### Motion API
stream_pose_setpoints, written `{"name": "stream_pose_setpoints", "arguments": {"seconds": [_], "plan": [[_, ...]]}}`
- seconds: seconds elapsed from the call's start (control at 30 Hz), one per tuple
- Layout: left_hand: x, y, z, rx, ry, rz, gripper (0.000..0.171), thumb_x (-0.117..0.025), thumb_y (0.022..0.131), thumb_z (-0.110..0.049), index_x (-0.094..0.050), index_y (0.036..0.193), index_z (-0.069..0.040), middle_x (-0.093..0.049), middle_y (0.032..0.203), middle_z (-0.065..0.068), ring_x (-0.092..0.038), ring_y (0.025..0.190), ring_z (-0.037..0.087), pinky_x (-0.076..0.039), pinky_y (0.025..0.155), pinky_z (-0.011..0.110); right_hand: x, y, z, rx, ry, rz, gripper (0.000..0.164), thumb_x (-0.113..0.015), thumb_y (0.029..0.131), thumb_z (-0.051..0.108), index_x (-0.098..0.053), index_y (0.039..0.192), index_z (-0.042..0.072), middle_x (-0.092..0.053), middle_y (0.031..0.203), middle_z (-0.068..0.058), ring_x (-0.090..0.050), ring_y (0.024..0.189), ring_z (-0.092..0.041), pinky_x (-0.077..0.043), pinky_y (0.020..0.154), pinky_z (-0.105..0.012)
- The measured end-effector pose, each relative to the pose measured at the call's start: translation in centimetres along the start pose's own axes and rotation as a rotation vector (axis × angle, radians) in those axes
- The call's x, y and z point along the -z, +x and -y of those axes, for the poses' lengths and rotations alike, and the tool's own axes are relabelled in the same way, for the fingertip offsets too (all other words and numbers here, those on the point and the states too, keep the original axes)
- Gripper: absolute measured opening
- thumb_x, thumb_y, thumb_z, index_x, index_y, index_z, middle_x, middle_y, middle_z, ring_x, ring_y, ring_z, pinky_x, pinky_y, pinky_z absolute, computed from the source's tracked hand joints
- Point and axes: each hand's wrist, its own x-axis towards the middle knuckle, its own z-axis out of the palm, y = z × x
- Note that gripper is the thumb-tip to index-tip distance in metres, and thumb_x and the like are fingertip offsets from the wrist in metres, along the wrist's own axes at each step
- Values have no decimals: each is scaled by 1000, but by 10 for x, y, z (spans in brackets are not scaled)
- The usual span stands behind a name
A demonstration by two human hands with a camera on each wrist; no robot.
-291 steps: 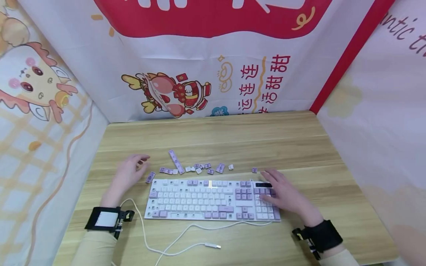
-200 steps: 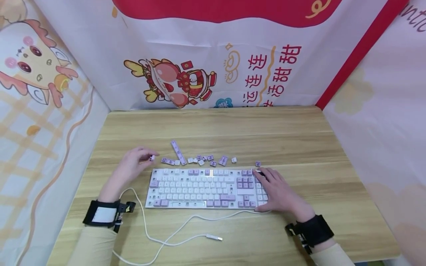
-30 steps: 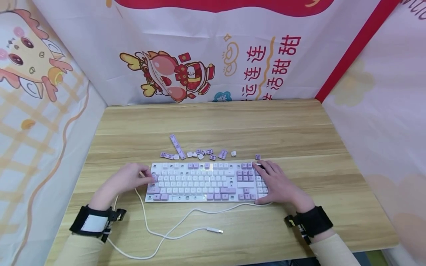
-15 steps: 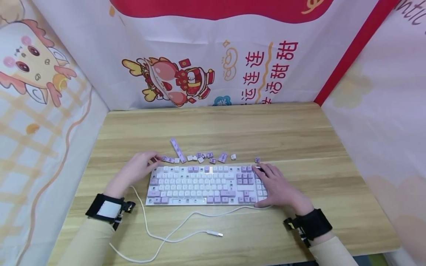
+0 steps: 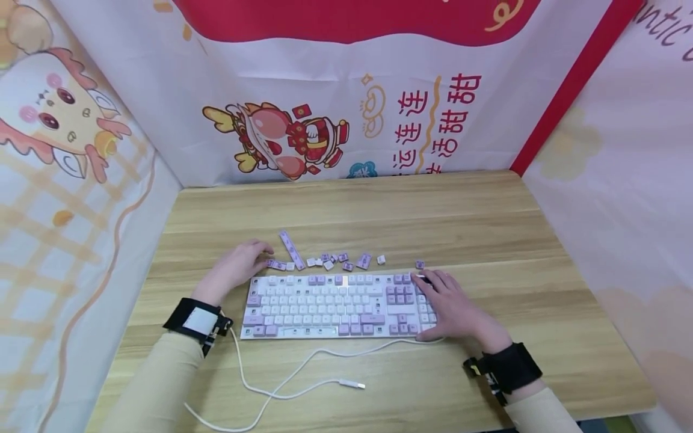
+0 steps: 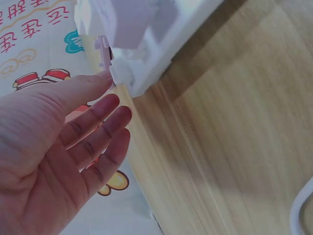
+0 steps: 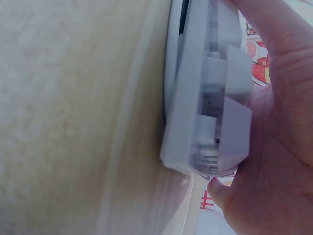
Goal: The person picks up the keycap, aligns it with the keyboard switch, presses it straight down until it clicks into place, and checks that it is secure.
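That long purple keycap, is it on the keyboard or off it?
Off. The long purple keycap lies on the table beyond the keyboard, whose wide bottom-row gap is uncovered.

Red Chinese lettering on the back cloth

The back cloth [image 5: 314, 66] bears red characters [image 5: 456, 122] in two columns, read upward as 运连连 and 活甜甜; below each, another is cut off at the table [image 5: 346, 210]. The left wrist view repeats 运连连; the right wrist view catches a red fragment. On the right cloth [image 5: 622, 180], "ntic" [image 5: 663, 25] is legible, cropped. Legends on the keyboard [image 5: 319, 309] and loose keycaps [image 5: 364, 261] are too small to read.
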Motion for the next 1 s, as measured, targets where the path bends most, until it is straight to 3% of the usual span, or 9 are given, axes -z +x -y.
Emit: {"name": "stream_pose_setpoints", "arguments": {"seconds": [0.27, 0.53, 0.8, 1.0], "plan": [[-4, 4, 4, -46, 23, 6, 36, -72, 88, -5, -64, 124, -6, -66, 123, 17, -65, 110, 33, -55, 94, 50, -2, -1, -2, 8, -7, -13, 129, -84, 58, 69, -28, 157, 10, -32, 159, -21, -32, 143, -43, -26, 120, -61], [-5, 11, 3, -60, 51, 44, 37, -75, 86, -6, -65, 121, -9, -66, 121, 13, -65, 111, 30, -54, 97, 48, 0, -3, 2, -6, 8, -4, 128, -84, 58, 69, -28, 157, 9, -32, 159, -21, -31, 143, -44, -26, 120, -62], [-6, 13, 0, -112, 55, 38, 31, -78, 81, -3, -69, 110, -9, -70, 110, 9, -67, 103, 27, -56, 92, 46, -1, -4, 2, -8, 7, -16, 128, -83, 58, 69, -28, 157, 9, -31, 160, -21, -31, 144, -44, -24, 121, -62], [-4, 12, -4, -106, 61, 49, 25, -77, 84, -6, -70, 107, -10, -72, 106, 8, -68, 99, 25, -57, 89, 44, -1, -5, 2, -8, 14, -24, 127, -84, 59, 68, -28, 157, 10, -32, 160, -20, -31, 144, -43, -25, 120, -62]]}}
